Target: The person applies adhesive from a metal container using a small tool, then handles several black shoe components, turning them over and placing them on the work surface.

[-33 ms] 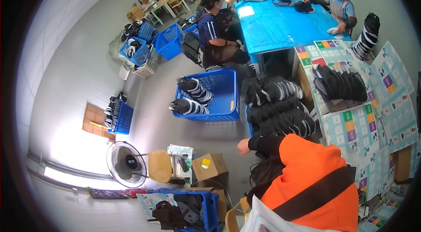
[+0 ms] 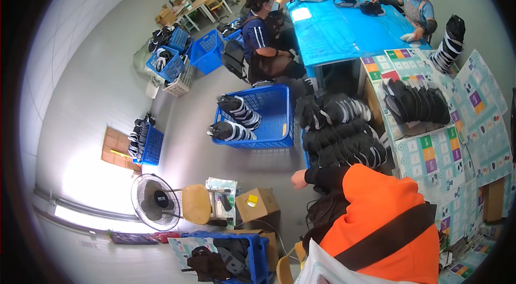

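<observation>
My right arm, in an orange sleeve (image 2: 376,198) with a black cuff, comes up from the lower right and turns left. My right hand (image 2: 298,179) at its end is small in view and looks curled into a fist. I cannot make out whether anything is in it. Just above it stand rows of black padded pieces (image 2: 344,144) with pale edges, kind unclear, at the edge of a blue container. A dark bag-like thing (image 2: 327,211) lies below the cuff. My left hand is not in view.
A blue basket (image 2: 277,117) with two striped black-and-white bundles (image 2: 240,112) stands on the floor. Several masked people sit around a blue-covered table (image 2: 336,26). A fan (image 2: 156,200), a chair (image 2: 196,203) and a cardboard box (image 2: 257,204) are lower left; printed sheets (image 2: 430,160) cover surfaces at right.
</observation>
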Available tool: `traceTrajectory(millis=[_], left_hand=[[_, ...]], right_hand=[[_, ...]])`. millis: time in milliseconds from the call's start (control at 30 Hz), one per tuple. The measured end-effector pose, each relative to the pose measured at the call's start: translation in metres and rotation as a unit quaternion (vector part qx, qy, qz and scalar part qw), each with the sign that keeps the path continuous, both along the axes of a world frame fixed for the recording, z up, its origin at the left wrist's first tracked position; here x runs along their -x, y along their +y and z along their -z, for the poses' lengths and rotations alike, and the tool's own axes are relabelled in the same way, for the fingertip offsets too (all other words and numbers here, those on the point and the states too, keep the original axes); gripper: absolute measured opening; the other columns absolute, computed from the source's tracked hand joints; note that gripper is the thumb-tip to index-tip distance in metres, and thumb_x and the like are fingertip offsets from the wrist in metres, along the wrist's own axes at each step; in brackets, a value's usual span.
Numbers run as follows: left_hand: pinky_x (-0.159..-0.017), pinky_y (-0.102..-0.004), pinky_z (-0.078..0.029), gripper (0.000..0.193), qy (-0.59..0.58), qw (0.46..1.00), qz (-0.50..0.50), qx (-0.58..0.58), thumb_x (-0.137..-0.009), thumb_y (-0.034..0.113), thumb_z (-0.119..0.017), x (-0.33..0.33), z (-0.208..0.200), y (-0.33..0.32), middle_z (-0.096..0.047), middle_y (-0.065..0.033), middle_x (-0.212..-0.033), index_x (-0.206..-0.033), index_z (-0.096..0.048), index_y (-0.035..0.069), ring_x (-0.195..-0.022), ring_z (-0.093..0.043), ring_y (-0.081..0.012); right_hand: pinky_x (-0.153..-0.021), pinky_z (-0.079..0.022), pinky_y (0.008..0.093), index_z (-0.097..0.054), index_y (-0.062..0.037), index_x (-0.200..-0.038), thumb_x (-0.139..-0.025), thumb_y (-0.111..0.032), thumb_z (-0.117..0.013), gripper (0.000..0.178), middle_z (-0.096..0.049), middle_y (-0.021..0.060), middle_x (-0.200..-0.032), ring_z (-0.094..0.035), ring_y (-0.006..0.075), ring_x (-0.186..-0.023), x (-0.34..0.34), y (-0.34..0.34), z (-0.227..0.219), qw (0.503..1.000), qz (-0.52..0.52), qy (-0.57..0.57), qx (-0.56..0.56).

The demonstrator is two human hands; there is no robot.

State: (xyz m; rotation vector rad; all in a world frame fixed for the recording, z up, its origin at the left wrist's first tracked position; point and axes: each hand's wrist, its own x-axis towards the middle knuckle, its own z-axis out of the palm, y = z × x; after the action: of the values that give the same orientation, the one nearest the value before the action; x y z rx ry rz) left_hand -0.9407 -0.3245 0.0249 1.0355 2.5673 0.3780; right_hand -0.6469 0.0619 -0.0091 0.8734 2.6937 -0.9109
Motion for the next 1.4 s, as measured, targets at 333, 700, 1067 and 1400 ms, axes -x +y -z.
traceTrajectory(millis=[333,700,1067,1400], left_hand=[[-0.077,-0.0596,-0.049,0.068,0.001,1.000,0.013,0.012,-0.092,0.062,-0.057,-0.003,0.001,0.009,-0.067,-0.0299,-0.102,-0.109,-0.066,-0.004,-0.090,-0.063,-0.0492],[-0.079,-0.0617,-0.048,0.070,-0.004,1.000,0.026,0.015,-0.092,0.062,-0.057,-0.003,0.007,0.020,-0.066,-0.0319,-0.104,-0.108,-0.065,-0.006,-0.092,-0.062,-0.0512],[-0.081,-0.0639,-0.047,0.072,-0.014,1.000,0.004,0.006,-0.092,0.062,-0.058,-0.018,0.042,-0.022,-0.064,-0.0340,-0.107,-0.108,-0.064,-0.008,-0.095,-0.061,-0.0531],[-0.083,-0.0658,-0.046,0.074,-0.024,0.961,-0.272,0.039,-0.092,0.062,-0.058,-0.124,0.115,-0.134,-0.063,-0.0359,-0.109,-0.107,-0.063,-0.011,-0.098,-0.060,-0.0549]], right_hand=[[-0.077,-0.051,0.0525,-0.072,-0.0010,-0.078,-0.085,-0.029,-0.060,0.031,-0.070,0.0228,-0.083,-0.066,0.0430,-0.083,-0.018,0.010,-0.013,0.999,0.025,-0.019,0.022],[-0.075,-0.051,0.0520,-0.072,0.0026,-0.081,-0.087,-0.028,-0.062,0.032,-0.070,0.0203,-0.083,-0.065,0.0392,-0.079,-0.005,0.016,0.014,0.999,0.028,-0.013,0.020],[-0.080,-0.054,0.0503,-0.073,-0.0015,-0.086,-0.083,-0.026,-0.061,0.028,-0.072,0.0219,-0.089,-0.068,0.0419,-0.090,0.019,0.013,-0.027,0.999,0.017,-0.027,0.005],[-0.077,-0.052,0.0530,-0.073,-0.0007,-0.079,-0.081,-0.028,-0.060,0.030,-0.069,0.0244,-0.081,-0.067,0.0437,-0.083,0.116,0.005,-0.017,0.989,-0.132,-0.064,0.010]])
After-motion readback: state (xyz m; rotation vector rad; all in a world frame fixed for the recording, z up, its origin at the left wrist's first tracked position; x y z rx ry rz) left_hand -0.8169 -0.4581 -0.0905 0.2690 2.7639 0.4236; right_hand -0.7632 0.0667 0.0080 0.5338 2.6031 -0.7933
